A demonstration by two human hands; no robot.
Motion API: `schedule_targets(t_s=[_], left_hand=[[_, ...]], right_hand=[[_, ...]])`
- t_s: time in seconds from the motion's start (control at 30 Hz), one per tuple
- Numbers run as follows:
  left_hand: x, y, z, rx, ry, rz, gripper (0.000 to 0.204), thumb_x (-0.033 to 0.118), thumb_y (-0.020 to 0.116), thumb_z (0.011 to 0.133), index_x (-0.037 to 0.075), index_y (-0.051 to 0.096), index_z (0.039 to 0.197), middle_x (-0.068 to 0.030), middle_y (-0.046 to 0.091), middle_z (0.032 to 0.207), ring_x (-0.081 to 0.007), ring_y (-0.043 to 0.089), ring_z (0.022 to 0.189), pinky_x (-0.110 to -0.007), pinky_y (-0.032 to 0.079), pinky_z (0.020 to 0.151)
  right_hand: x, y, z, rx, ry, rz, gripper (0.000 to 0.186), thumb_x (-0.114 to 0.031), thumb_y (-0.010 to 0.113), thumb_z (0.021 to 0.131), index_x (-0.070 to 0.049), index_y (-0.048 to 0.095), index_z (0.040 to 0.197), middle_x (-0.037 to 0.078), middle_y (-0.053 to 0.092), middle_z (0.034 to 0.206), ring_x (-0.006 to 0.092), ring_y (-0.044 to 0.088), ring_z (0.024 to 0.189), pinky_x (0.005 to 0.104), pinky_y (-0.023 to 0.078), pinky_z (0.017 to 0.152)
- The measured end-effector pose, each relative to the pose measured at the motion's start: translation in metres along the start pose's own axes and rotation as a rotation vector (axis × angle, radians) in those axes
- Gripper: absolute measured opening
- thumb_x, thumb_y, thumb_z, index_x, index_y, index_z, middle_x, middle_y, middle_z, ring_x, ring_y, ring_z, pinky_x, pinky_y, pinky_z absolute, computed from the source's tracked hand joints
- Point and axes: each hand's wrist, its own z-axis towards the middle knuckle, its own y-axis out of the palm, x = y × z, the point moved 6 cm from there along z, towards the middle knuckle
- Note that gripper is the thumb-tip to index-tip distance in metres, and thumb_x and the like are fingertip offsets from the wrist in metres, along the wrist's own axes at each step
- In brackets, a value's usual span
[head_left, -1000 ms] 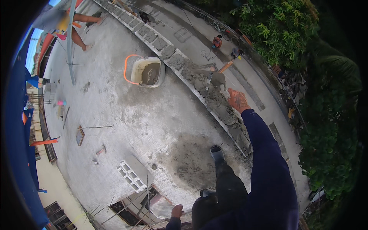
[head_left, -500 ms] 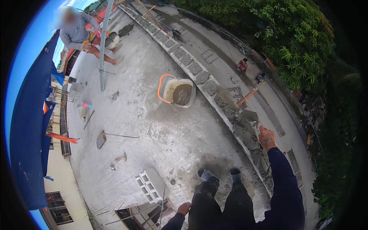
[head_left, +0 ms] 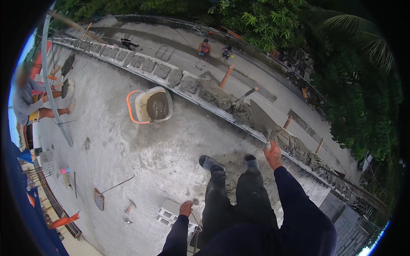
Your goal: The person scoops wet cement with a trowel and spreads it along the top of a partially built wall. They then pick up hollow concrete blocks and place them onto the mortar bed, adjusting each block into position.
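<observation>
My right hand (head_left: 273, 155) is closed around the handle of a trowel (head_left: 261, 117). The grey blade rests against wet mortar (head_left: 241, 112) along the top of a low block wall (head_left: 162, 71). My left hand (head_left: 185, 208) hangs low with its fingers curled in, and no object shows in it. Below it, partly covered by my arm, hollow concrete blocks (head_left: 167, 213) lie on the slab. Left of the wall stands a pale bucket (head_left: 170, 106) with an orange handle, holding grey mortar (head_left: 157, 107).
My feet stand on the concrete slab (head_left: 106, 153) beside the wall. A hammer (head_left: 130, 208) and a wooden float-like board (head_left: 99, 199) lie to the left. A person (head_left: 26, 100) sits at far left behind a metal bar (head_left: 49, 85). Beyond the wall, another person (head_left: 204, 48) is down on the pavement.
My view has turned, so the wall lies more crosswise. My right hand has drawn closer to my feet, and the trowel blade shows more fully against the mortar. The left hand has risen.
</observation>
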Motion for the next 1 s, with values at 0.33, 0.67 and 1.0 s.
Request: schedule_targets(t_s=[0.33,0.67,1.0], left_hand=[[0.024,-0.025,0.005,-0.021,-0.095,0.065,0.032,0.031,0.056,0.083,0.008,0.06,0.105,-0.0033,0.063,0.089,-0.0145,0.059,0.065,-0.026,0.044,0.051],[0.115,0.052,-0.041,-0.11,0.021,-0.036,0.032,0.024,0.054,0.086,0.01,0.057,0.115,-0.0019,0.061,0.097,-0.0133,0.057,0.079,-0.026,0.044,0.069],[0.316,0.103,0.009,0.15,0.73,0.351,0.024,0.023,0.061,0.082,0.01,0.063,0.101,-0.0105,0.061,0.086,-0.0193,0.06,0.072,-0.031,0.048,0.066]], right_hand=[[-0.143,0.122,-0.001,-0.563,-0.046,0.42,0.049,-0.036,0.061,0.077,0.003,0.059,0.106,0.019,0.062,0.077,0.0295,0.059,0.073,0.0396,0.047,0.069],[-0.134,0.171,0.038,-0.669,0.23,0.935,0.03,-0.029,0.063,0.077,-0.001,0.057,0.068,0.004,0.053,0.051,0.0131,0.05,0.046,0.0296,0.041,0.049],[0.042,0.073,-0.027,-0.805,0.304,0.547,0.035,-0.026,0.065,0.075,0.008,0.057,0.073,0.01,0.058,0.056,0.0144,0.056,0.048,0.031,0.046,0.047]])
